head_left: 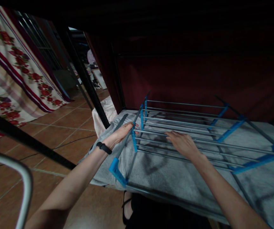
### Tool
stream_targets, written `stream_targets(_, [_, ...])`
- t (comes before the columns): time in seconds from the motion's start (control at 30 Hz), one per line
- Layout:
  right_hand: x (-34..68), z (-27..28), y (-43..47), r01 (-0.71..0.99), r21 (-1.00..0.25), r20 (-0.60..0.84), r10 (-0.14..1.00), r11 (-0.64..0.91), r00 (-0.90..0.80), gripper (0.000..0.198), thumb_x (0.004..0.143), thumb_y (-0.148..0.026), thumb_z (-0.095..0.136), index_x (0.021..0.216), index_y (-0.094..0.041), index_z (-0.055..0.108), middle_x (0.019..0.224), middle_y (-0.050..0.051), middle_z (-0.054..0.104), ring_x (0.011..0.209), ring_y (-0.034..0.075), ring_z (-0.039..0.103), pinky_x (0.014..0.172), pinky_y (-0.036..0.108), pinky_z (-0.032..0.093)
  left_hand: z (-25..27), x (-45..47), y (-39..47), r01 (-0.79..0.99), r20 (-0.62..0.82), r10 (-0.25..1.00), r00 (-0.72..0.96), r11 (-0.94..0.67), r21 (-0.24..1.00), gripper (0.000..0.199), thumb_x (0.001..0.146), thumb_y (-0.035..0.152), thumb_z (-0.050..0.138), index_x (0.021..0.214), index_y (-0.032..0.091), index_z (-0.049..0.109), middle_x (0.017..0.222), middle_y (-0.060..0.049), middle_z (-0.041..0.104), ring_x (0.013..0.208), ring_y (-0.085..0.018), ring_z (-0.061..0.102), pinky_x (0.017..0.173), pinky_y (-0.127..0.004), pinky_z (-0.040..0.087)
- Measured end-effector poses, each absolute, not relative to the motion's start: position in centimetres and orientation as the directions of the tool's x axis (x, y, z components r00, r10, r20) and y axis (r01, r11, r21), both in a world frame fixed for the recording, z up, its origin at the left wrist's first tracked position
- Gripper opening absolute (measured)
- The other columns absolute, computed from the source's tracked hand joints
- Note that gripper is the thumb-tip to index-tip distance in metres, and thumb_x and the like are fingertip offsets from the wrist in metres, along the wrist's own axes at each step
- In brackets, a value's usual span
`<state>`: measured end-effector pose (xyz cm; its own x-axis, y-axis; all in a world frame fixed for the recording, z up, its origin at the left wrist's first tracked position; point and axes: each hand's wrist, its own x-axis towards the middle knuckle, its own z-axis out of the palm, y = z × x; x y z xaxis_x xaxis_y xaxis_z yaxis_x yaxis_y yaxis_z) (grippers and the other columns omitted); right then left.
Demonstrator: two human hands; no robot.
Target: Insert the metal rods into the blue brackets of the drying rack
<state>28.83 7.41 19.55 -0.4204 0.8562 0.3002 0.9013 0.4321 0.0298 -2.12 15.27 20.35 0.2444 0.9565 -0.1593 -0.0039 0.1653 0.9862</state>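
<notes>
A rack of thin metal rods and blue plastic brackets (134, 140) lies on a grey blanket (156, 168). My left hand (124, 131), with a black band on its wrist, is closed around the rack's left side pole by a blue bracket. Its fingertips show on the inner side. My right hand (181, 143) reaches over the middle of the rack, its fingers bent together over a metal rod (155, 131); the thumb is hidden. At the rack's near left corner is a blue corner piece (117, 171), joined to the long front rod (151, 190).
Black bed-frame posts (86, 76) stand at the left, with a dark overhang above. A dark red cloth (175, 76) hangs behind the rack. A loose grey bar (121, 122) lies left of it. A white curved tube (23, 178) is at lower left, over the tiled floor (62, 136).
</notes>
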Motion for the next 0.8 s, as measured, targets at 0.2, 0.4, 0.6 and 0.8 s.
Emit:
stream_targets(0.2, [29.0,20.0,7.7,0.903,-0.019,0.257,0.875,0.43,-0.412,0.033,0.104,-0.032,0.038,0.127,-0.025,0.062,0.125,0.008,0.07,0.102,0.021,0.07,0.075,0.029,0.047,20.4,-2.0,15.2,0.014,-0.143,0.961,0.236,0.144,0.99,0.024,0.094,0.039,0.053,0.099,0.02,0.068,0.087,-0.007,0.072,0.08,-0.021,0.07,0.076,-0.035,0.056])
stream_targets(0.4, [28.9,19.8,7.9,0.908,-0.034,0.246,0.884,0.418,-0.398,0.033,0.104,-0.032,0.039,0.127,-0.026,0.061,0.122,0.008,0.071,0.101,0.021,0.07,0.081,0.031,0.047,20.5,-2.0,15.2,0.05,-0.136,0.965,0.226,0.128,0.99,0.028,0.094,0.041,0.053,0.102,0.019,0.067,0.088,-0.007,0.072,0.082,-0.021,0.07,0.079,-0.035,0.057])
stream_targets(0.6, [28.5,19.5,6.6,0.914,0.025,0.359,0.85,0.405,-0.386,0.042,0.104,-0.035,0.041,0.141,-0.019,0.05,0.122,0.011,0.069,0.109,0.023,0.064,0.098,0.038,0.041,21.0,-1.8,15.1,0.072,-0.135,0.965,0.225,0.122,0.99,0.027,0.088,0.043,0.06,0.101,0.021,0.068,0.087,-0.007,0.072,0.084,-0.023,0.072,0.074,-0.032,0.057])
stream_targets(0.8, [32.2,18.9,4.1,0.93,0.062,0.486,0.803,0.361,-0.344,0.039,0.103,-0.036,0.044,0.134,-0.016,0.055,0.12,0.013,0.068,0.106,0.024,0.061,0.102,0.041,0.037,21.5,-1.5,15.9,0.076,-0.243,0.952,0.184,0.233,0.97,0.024,0.088,0.04,0.058,0.097,0.022,0.069,0.081,-0.006,0.071,0.079,-0.024,0.071,0.069,-0.034,0.057])
